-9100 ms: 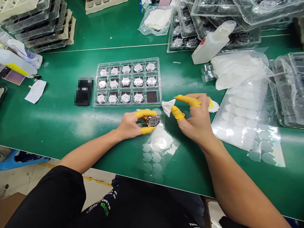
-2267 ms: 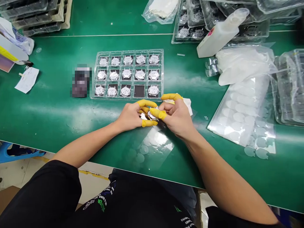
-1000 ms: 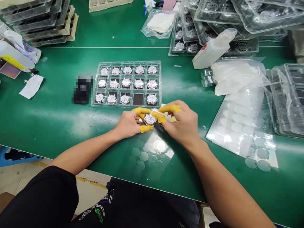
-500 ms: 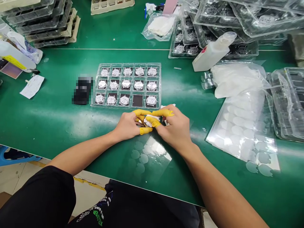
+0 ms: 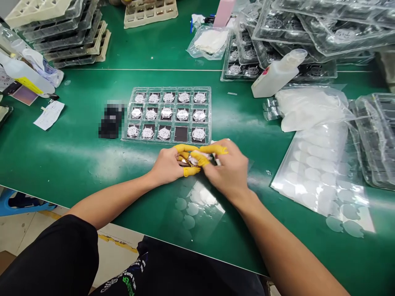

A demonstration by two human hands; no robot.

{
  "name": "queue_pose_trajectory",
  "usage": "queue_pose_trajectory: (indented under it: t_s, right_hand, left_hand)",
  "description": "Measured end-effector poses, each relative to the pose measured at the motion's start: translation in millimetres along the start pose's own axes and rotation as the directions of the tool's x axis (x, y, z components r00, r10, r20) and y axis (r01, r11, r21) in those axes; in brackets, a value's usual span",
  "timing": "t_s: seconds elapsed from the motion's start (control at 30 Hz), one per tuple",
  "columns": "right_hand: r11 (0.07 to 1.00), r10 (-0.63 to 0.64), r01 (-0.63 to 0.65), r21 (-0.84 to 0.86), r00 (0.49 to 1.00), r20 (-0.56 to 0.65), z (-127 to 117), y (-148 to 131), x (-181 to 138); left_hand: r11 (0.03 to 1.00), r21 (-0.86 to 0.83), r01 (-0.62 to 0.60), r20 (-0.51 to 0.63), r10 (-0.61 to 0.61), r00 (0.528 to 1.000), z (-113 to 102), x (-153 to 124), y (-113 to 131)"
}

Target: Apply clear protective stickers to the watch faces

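Note:
My left hand (image 5: 173,163), with yellow finger cots on its fingertips, is closed around a watch case (image 5: 193,160), mostly hidden by fingers. My right hand (image 5: 226,166), also in yellow finger cots, pinches a white cloth (image 5: 206,154) against the watch case. Just beyond my hands lies a clear plastic tray (image 5: 170,142) of round silver watch cases. One compartment (image 5: 180,133) in its near row shows only dark lining. A clear sheet with round film stickers (image 5: 197,205) lies below my hands.
Stacked trays stand at back left (image 5: 74,37) and back right (image 5: 308,28). A white bottle (image 5: 277,74) leans near the right stack. At right lie a plastic bag (image 5: 308,105), sticker sheets (image 5: 308,172) and clear trays (image 5: 378,139). Left are a blurred dark object (image 5: 111,120) and a paper slip (image 5: 49,115).
The white cloth has shifted right across the watch case, so more of its shiny face shows. My left hand keeps its hold. The whole view has tilted slightly.

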State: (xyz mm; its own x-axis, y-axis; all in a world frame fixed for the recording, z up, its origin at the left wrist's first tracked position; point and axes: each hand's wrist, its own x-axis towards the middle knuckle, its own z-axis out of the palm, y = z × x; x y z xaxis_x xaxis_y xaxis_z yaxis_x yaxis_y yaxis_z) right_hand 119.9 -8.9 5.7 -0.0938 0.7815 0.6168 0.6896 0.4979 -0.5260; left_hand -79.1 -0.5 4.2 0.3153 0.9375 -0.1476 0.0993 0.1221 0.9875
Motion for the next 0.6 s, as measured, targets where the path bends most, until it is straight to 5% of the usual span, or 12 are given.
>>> queue_pose_trajectory:
  t_s: [0.1,0.17,0.27,0.37,0.43,0.6]
  right_hand:
    - [0.983,0.088,-0.093,-0.159,0.995,-0.038,-16,13,2]
    - [0.986,0.107,-0.098,-0.133,0.992,0.063,-27,18,0]
    - [0.995,0.093,-0.1,0.011,0.954,0.285,-34,13,-4]
    - [0.98,0.142,-0.18,0.082,0.929,0.342,-31,5,-7]
    - [0.968,0.184,-0.229,0.102,0.926,0.33,-30,4,-7]
    - [0.97,0.175,-0.22,0.104,0.927,0.331,-37,10,-5]
  left_hand:
    - [0.993,0.039,-0.111,0.005,0.111,0.994,0,-2,-2]
    - [0.961,0.102,-0.259,0.042,0.256,0.966,0,-3,-5]
    - [0.852,0.218,-0.476,0.086,0.469,0.879,-1,-4,-11]
    - [0.717,0.317,-0.621,0.145,0.61,0.779,-3,-3,-13]
    - [0.661,0.359,-0.659,0.174,0.647,0.743,-5,-3,-12]
    - [0.668,0.391,-0.633,0.185,0.617,0.765,-5,-3,-11]
